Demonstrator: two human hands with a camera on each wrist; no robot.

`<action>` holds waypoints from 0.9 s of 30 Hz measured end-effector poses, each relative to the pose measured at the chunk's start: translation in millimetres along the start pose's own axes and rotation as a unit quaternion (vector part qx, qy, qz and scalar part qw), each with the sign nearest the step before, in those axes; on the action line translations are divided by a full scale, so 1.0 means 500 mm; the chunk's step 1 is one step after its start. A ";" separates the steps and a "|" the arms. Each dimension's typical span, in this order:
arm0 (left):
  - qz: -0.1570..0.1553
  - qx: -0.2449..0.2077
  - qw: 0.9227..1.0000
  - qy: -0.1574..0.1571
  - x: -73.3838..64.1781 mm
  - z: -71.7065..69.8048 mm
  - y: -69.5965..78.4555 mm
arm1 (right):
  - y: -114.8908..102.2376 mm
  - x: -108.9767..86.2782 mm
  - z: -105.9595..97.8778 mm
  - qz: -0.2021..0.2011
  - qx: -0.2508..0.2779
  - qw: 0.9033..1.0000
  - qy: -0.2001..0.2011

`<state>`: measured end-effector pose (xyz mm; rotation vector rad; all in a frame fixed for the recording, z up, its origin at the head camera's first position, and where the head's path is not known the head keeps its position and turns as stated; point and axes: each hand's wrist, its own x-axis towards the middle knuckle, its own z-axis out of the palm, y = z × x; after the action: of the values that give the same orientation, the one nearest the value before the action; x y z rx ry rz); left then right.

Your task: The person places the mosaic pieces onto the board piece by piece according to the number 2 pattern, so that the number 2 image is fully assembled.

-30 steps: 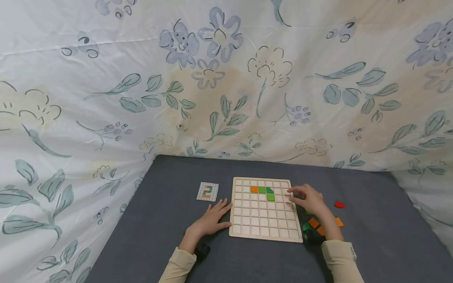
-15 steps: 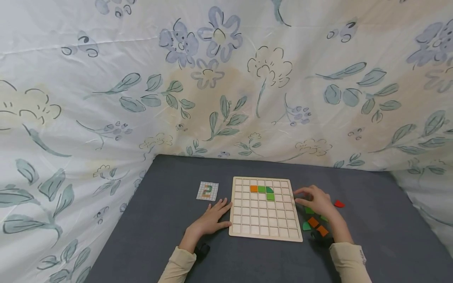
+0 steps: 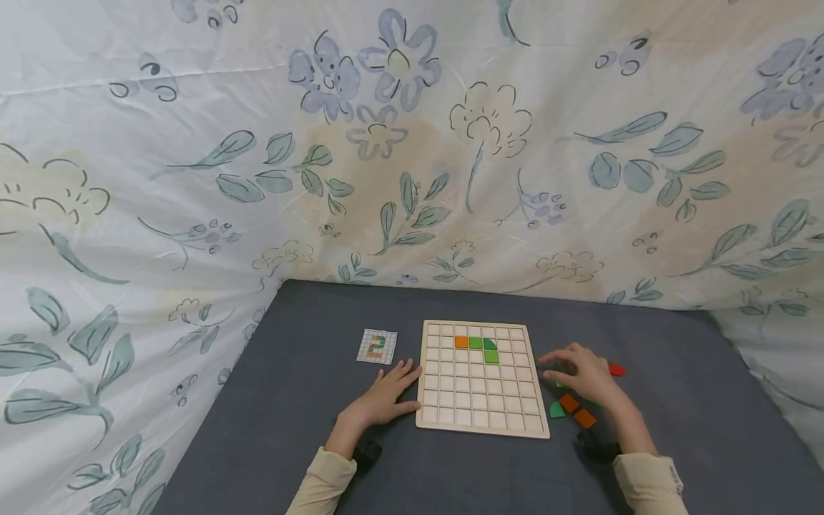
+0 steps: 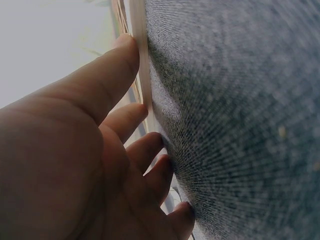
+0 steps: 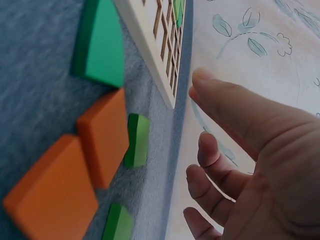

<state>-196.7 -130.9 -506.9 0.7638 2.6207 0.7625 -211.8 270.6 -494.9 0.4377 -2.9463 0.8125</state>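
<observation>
A wooden grid board (image 3: 483,432) lies on the dark cloth, with one orange tile (image 3: 461,342), a green tile (image 3: 476,343), a dark green rounded tile (image 3: 490,344) and a lower green tile (image 3: 491,356) in its upper cells. My left hand (image 3: 383,397) rests beside it, fingers spread, and the left wrist view has the thumb and fingers (image 4: 127,122) at the board's edge. Just right of the board hovers my right hand (image 3: 587,373). Its fingers (image 5: 207,150) are loosely bent and hold nothing, near two loose orange tiles (image 5: 102,140) and a green rounded piece (image 5: 102,45).
A small card (image 3: 377,347) with a gridded "2" pattern lies left of the board. A red piece (image 3: 616,369) sits beyond the right hand. More green tiles (image 5: 137,140) lie close to the orange ones. Floral fabric (image 3: 412,179) hangs behind the table.
My right hand has drawn back rightward from the board's right edge to over the loose pieces. The left hand and the tiles on the board stay where they were.
</observation>
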 end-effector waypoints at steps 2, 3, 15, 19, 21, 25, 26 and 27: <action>0.000 0.001 1.000 0.000 0.000 -0.001 0.000 | 0.002 -0.005 0.001 -0.006 -0.005 1.000 0.005; 0.000 0.001 1.000 0.000 0.000 -0.001 0.000 | 0.003 -0.008 0.001 -0.009 -0.006 1.000 0.007; 0.002 0.001 1.000 0.001 0.000 -0.003 -0.006 | 0.003 -0.031 0.000 -0.046 -0.010 0.999 0.004; 0.002 0.003 1.000 0.000 0.001 0.000 -0.008 | 0.002 -0.042 -0.001 -0.048 -0.011 0.999 -0.002; 0.002 0.004 1.000 -0.001 0.002 0.001 -0.008 | 0.001 -0.048 -0.001 -0.045 -0.015 0.999 -0.004; 0.005 -0.002 1.000 0.000 0.001 0.002 -0.007 | 0.003 -0.059 -0.002 -0.044 -0.020 0.999 -0.010; 0.005 -0.002 1.000 0.000 0.001 0.003 -0.007 | 0.004 -0.062 -0.002 -0.046 -0.021 0.999 -0.009; 0.003 -0.002 1.000 0.000 0.001 0.003 -0.007 | 0.005 -0.065 -0.003 -0.049 -0.019 0.999 -0.010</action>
<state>-197.8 -132.6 -510.3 0.7722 2.6166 0.7681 -181.3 281.7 -499.1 0.5858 -2.9265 0.7428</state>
